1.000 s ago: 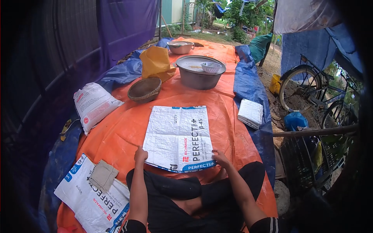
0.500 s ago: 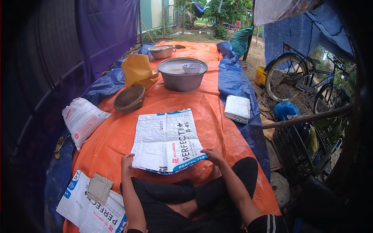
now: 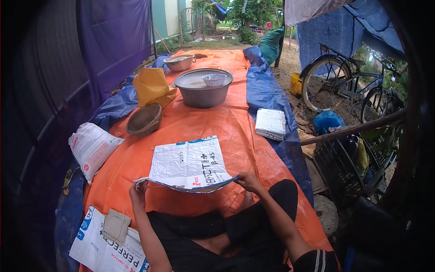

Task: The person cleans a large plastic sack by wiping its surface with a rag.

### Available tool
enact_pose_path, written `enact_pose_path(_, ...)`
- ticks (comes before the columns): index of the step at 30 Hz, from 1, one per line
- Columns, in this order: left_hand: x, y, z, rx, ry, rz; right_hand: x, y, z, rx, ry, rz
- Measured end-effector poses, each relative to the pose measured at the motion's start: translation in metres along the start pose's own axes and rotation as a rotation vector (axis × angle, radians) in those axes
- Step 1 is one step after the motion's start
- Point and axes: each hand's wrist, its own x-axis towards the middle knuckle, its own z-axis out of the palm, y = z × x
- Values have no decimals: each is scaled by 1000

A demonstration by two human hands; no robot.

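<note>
A white printed sack [image 3: 186,161] lies on the orange tarp [image 3: 199,122] in front of the crossed legs, its near edge lifted. My left hand [image 3: 138,191] is closed on the sack's near left corner. At the near right corner, my right hand [image 3: 248,181] pinches the same edge. Between the two hands the edge sags a little, and its blue-trimmed underside is partly folded from view.
A second printed sack [image 3: 97,245] with a folded cloth [image 3: 116,226] lies at the lower left. Beyond are a full white bag [image 3: 93,149], a basket [image 3: 144,120], a yellow sack [image 3: 152,86], a large pot [image 3: 204,96], a basin [image 3: 179,63] and folded white sacks [image 3: 270,122].
The near edge of the sack has come up and curled toward the far side, hiding part of the print. My left hand has shifted left and slightly down. The camera view has shifted slightly.
</note>
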Motion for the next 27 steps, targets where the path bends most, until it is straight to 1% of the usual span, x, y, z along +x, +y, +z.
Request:
enact_pose_path(1, -6, 2, 3, 79, -4, 41, -3, 4, -2, -183, 8, -113)
enact_pose_path(2, -12, 5, 3, 80, 2, 40, -7, 8, -5, -182, 1, -114)
enact_pose_path(4, -24, 12, -2, 412, -64, 53, -19, 12, -9, -88, -19, -217)
enact_pose_path(5, -31, 14, -8, 414, -55, 52, -26, 13, -11, -86, -27, -220)
enact_pose_path(7, -51, 14, -20, 496, -70, 29, -48, 6, -22, -30, -49, -344)
enact_pose_path(8, -60, 15, -22, 496, -61, 22, -58, 2, -29, -29, -59, -341)
enact_pose_path(10, -91, 24, -18, 613, -53, -23, -77, -12, -43, 90, -195, -180)
enact_pose_path(11, -101, 31, -16, 605, -63, -34, -85, -20, -50, 98, -223, -176)
enact_pose_path(12, -109, 37, -13, 614, -36, -49, -91, -28, -58, 33, -248, -48)
enact_pose_path(13, -114, 43, -7, 640, -71, -28, -91, -32, -64, -38, -270, 76)
enact_pose_path(14, -116, 48, -2, 669, -107, -11, -88, -31, -68, -32, -299, 81)
enact_pose_path(16, -109, 54, 4, 676, -151, -7, -81, -28, -72, -21, -250, -1)
enact_pose_path(17, -100, 54, 6, 690, -165, -3, -75, -23, -71, -17, -271, -3)
enact_pose_path(19, -75, 49, 8, 747, -196, 34, -51, -9, -63, 213, -183, -49)
enact_pose_path(20, -60, 45, 11, 790, -213, 64, -36, -5, -59, 215, -184, -59)
enact_pose_path(21, -44, 38, 14, 792, -212, 70, -23, -1, -55, 186, -110, -61)
enact_pose_path(22, -28, 29, 18, 906, -115, 64, -10, 5, -50, 156, -37, -61)
enact_pose_path(23, -12, 18, 21, 1019, -15, 58, 6, 13, -42, 213, 23, -52)
enact_pose_path(24, 1, 7, 26, 1019, -14, 63, 20, 19, -37, 214, 25, -56)
enact_pose_path(26, 25, -17, 32, 1211, 133, 185, 46, 31, -24, 106, 155, 75)
enact_pose_path(27, 34, -32, 28, 1214, 138, 186, 57, 41, -15, 109, 151, 72)
